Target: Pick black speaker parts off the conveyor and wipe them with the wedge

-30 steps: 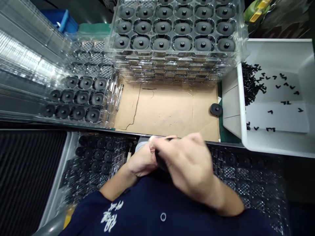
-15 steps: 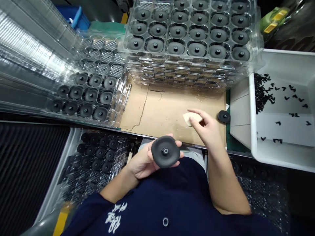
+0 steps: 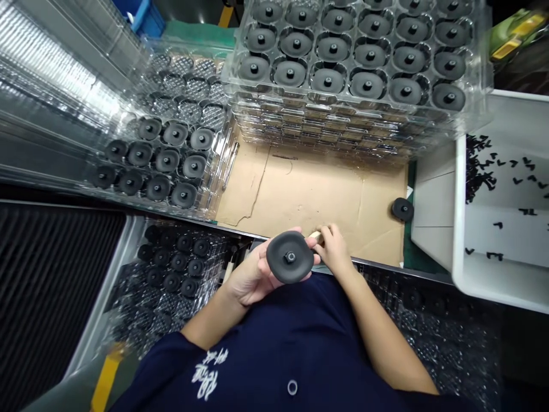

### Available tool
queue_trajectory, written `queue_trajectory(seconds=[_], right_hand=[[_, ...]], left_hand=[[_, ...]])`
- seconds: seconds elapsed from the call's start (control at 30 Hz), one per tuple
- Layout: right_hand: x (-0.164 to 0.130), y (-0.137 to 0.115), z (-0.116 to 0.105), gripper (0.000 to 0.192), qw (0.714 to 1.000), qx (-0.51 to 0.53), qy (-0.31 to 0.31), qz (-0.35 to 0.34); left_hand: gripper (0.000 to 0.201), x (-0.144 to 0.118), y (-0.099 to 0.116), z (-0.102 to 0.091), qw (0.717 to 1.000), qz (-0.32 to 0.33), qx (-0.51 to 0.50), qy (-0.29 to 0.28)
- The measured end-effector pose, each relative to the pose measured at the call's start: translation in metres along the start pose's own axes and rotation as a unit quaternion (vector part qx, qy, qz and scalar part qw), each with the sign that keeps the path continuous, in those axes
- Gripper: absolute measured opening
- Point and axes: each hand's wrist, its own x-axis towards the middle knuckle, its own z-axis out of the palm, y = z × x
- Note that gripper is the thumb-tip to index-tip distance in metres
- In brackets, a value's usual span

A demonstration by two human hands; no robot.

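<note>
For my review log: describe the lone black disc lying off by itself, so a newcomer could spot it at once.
Start at the brown cardboard sheet in the middle of the bench. At its right edge, just before the white bin, lies the lone black disc. Unlike the discs seated in clear trays, or the one in the left hand, it sits loose on the surface.

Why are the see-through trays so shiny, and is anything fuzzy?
Head view: lamp light glares in white streaks off the clear trays at left; the black disc in the left hand looks sharp; the picture's edges bend and look slightly soft.
</note>
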Motion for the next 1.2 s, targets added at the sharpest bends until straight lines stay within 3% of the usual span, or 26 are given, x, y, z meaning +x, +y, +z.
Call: queue_trajectory(seconds=[0.13,0.23,0.37,0.47,0.53,0.67,0.77,0.83,0.93,1.03,1.13,1.2], right_hand=[[0.005,0.011,0.004,0.018,0.998,0.040,-0.007,-0.045],[0.010,0.003,-0.020,0.024,0.996,0.076,0.023,-0.039],[-0.005,-0.053,-0.079,0.031,0.977,0.149,0.146,-0.039],[-0.024,-0.102,-0.109,0.031,0.940,0.125,0.229,-0.220],[-0.031,-0.121,-0.115,0.030,0.938,0.094,0.222,-0.251],[-0.028,-0.129,-0.110,0.023,0.963,0.032,0.178,-0.200],[-0.026,-0.130,-0.105,0.026,0.935,0.039,0.271,-0.227],[-0.035,-0.128,-0.103,0.031,0.933,0.057,0.285,-0.213],[-0.057,-0.113,-0.102,0.026,0.957,0.188,0.147,-0.163],[-0.074,-0.085,-0.097,0.021,0.915,0.400,0.031,-0.041],[-0.078,-0.064,-0.086,0.027,0.860,0.500,0.052,0.086],[-0.077,-0.057,-0.079,0.030,0.849,0.512,0.063,0.114]], left_hand=[[0.063,-0.001,-0.003,0.001,1.000,0.016,0.009,0.024],[0.060,-0.003,-0.005,0.001,0.999,0.029,0.017,0.018],[0.062,-0.001,-0.009,0.004,0.998,0.040,0.050,0.023],[0.070,0.002,-0.013,0.004,0.991,0.063,0.096,0.064],[0.072,0.004,-0.015,0.003,0.985,0.093,0.112,0.096],[0.067,0.010,-0.016,0.005,0.974,0.147,0.116,0.130],[0.064,0.014,-0.017,0.008,0.971,0.163,0.134,0.108],[0.066,0.015,-0.016,0.008,0.970,0.173,0.144,0.097],[0.063,0.013,-0.013,0.010,0.970,0.175,0.140,0.092],[0.055,0.009,-0.011,0.016,0.977,0.154,0.128,0.078],[0.062,0.007,-0.012,0.023,0.981,0.133,0.124,0.069],[0.067,0.006,-0.013,0.026,0.982,0.126,0.123,0.069]])
